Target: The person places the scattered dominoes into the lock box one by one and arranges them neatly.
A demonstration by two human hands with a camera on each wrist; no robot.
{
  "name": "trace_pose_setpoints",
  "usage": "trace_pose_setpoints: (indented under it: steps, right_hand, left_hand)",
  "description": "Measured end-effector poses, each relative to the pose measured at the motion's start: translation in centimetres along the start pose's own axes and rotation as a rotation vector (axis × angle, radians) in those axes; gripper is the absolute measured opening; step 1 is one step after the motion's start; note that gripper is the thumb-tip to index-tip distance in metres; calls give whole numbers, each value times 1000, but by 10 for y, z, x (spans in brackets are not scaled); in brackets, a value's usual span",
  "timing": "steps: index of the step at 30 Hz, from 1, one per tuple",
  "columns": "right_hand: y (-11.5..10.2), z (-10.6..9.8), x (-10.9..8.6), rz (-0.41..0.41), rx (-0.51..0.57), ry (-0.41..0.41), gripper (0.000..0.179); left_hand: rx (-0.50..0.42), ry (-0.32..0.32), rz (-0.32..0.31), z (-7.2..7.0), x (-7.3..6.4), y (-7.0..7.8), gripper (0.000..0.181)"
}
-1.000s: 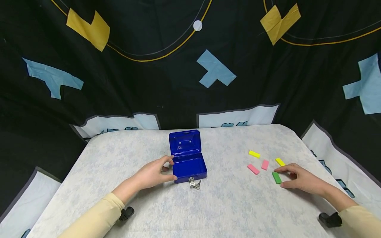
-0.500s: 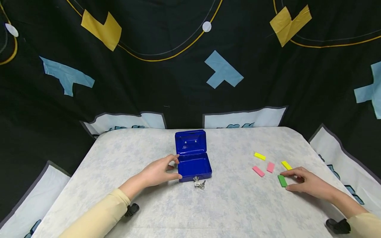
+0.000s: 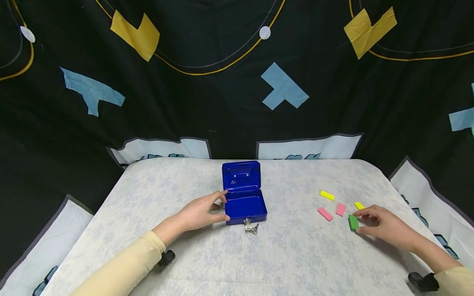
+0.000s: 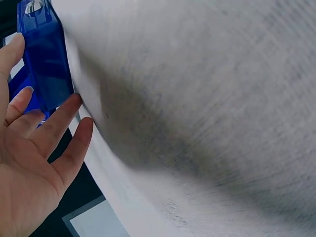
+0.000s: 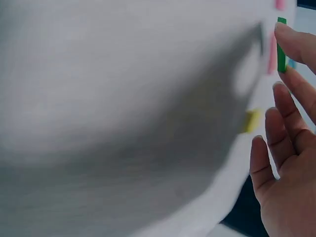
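Note:
A blue metal cash box (image 3: 246,205) stands on the table with its lid (image 3: 241,175) raised and its inside bare. Keys (image 3: 254,229) hang at the lock on its front. My left hand (image 3: 201,211) rests at the box's left side, thumb near the front corner and fingertips along the wall, as the left wrist view also shows (image 4: 44,153). On the right, my right hand (image 3: 386,226) pinches a green block (image 3: 353,223) by its ends between thumb and index finger. In the right wrist view the green block (image 5: 281,47) stands on edge between the fingertips.
Close to the right hand lie two pink blocks (image 3: 325,214) and two yellow blocks (image 3: 327,195), one yellow block partly behind the fingers. A patterned light cloth (image 3: 289,259) covers the table, and a black curtain (image 3: 222,111) hangs behind it.
My right thumb and index finger have closed on the green block and lifted it slightly. The left hand stays at the box. The whole head view has shifted as the head turned left.

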State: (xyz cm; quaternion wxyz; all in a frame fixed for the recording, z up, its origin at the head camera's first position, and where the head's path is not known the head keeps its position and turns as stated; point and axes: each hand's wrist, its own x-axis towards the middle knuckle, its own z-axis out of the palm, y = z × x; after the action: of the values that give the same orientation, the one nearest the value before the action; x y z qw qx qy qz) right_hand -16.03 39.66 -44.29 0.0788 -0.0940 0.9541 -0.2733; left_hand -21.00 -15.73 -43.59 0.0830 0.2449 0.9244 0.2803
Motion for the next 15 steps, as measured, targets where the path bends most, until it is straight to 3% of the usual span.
trace_pose_setpoints:
  steps: [7,15]
  right_hand:
    - [-55,-13,24,-202,-28,151,44]
    - [-138,16,75,-358,-29,133,40]
  left_hand:
    - [4,0,-5,-2,2,1,48]
    - [-14,9,-12,1,1,2,49]
